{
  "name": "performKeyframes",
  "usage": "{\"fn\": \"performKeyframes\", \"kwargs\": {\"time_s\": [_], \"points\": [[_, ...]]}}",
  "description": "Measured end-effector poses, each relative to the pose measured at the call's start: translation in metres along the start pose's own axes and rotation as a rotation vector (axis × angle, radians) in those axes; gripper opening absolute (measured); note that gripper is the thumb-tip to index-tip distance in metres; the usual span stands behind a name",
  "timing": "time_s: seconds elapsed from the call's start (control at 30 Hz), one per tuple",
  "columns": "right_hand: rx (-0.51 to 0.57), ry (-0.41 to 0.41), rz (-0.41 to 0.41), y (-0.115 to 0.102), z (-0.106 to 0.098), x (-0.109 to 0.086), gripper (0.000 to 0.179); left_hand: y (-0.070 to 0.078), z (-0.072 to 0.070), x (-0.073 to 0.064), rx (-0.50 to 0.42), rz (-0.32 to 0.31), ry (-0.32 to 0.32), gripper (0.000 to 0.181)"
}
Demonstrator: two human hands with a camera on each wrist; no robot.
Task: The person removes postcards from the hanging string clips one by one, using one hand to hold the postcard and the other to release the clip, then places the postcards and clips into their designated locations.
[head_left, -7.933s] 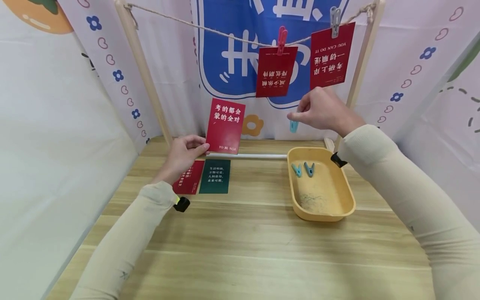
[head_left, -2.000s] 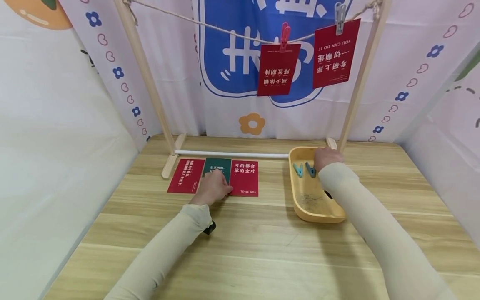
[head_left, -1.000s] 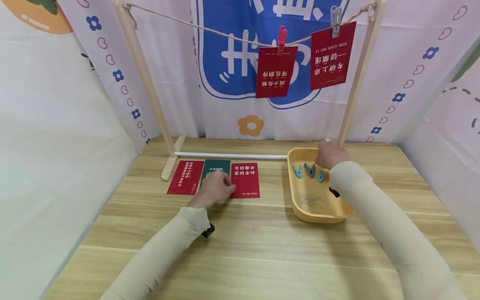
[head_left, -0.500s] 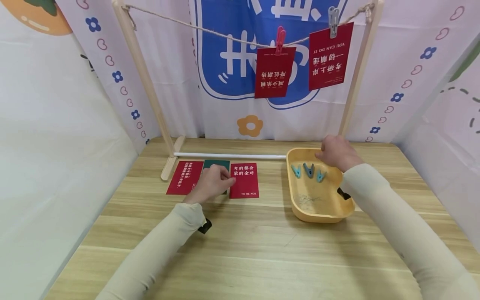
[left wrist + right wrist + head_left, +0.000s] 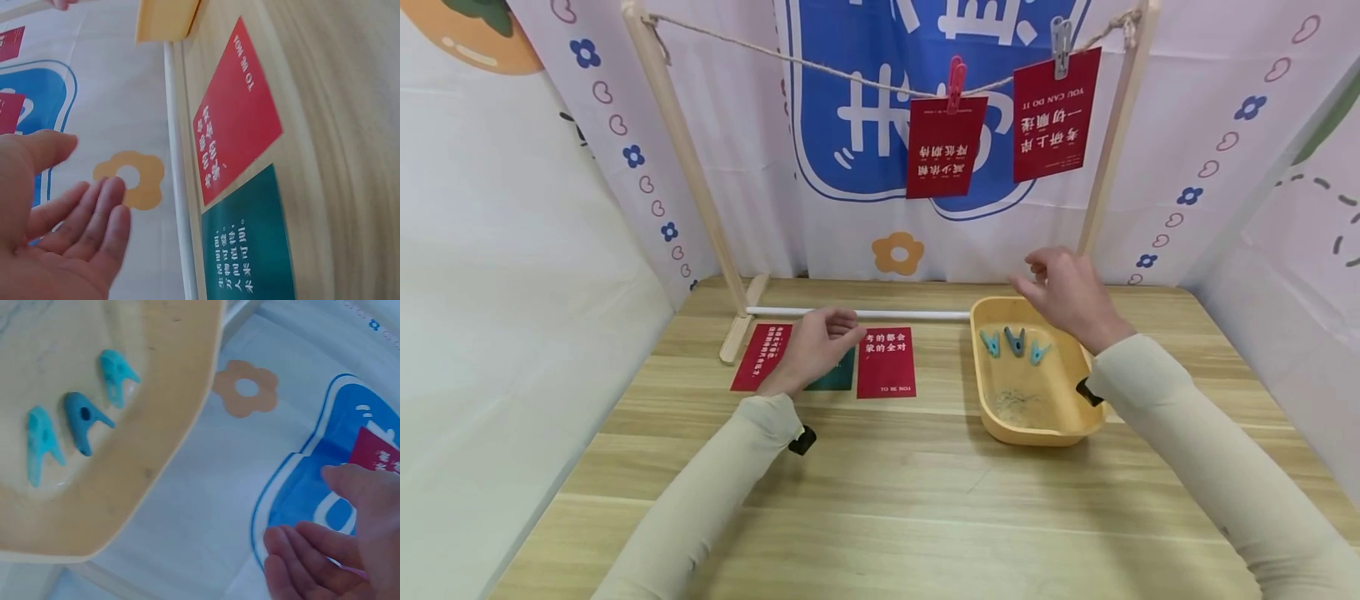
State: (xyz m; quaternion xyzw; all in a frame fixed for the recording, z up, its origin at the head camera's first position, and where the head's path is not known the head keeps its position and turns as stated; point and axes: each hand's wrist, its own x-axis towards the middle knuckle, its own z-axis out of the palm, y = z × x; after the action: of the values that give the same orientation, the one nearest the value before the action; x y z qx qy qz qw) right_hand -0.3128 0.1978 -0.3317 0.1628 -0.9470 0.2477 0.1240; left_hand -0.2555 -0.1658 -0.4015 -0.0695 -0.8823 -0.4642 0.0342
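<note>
Green card (image 5: 833,377) mostly hidden behind the left hand (image 5: 815,344)

It's flat on the table (image 5: 880,492) between two red cards (image 5: 887,367); head cam only gets its lower part. Left wrist cam catches the text but cuts off one side. The red card on the left (image 5: 760,360) is partly covered too. Both hands are empty, fingers loose, with the right hand (image 5: 1070,287) hovering above the yellow tray's (image 5: 1037,437) far end. Three clips (image 5: 1015,342) sit in there. The rack's (image 5: 686,158) right foot is hidden from the head cam, and the hanging cards' (image 5: 946,179) small print is too tiny to read.
</note>
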Motion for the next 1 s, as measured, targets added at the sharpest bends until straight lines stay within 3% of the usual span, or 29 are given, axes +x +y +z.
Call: {"fn": "performKeyframes", "kwargs": {"time_s": [0.2,0.43,0.67,1.0], "points": [[0.022,0.131,-0.121,-0.016,-0.009,0.002,0.047,0.005,-0.005,0.009,-0.032,0.056,0.051,0.044],[0.041,0.231,-0.214,-0.034,-0.021,0.009,0.043,0.017,-0.013,0.019,-0.072,0.060,0.090,0.044],[0.055,0.235,-0.238,-0.051,-0.032,0.019,0.043,0.030,-0.023,0.029,-0.136,0.097,0.177,0.042],[0.057,0.242,-0.215,-0.066,-0.043,0.030,0.050,0.038,-0.028,0.042,-0.113,0.130,0.241,0.038]]}}
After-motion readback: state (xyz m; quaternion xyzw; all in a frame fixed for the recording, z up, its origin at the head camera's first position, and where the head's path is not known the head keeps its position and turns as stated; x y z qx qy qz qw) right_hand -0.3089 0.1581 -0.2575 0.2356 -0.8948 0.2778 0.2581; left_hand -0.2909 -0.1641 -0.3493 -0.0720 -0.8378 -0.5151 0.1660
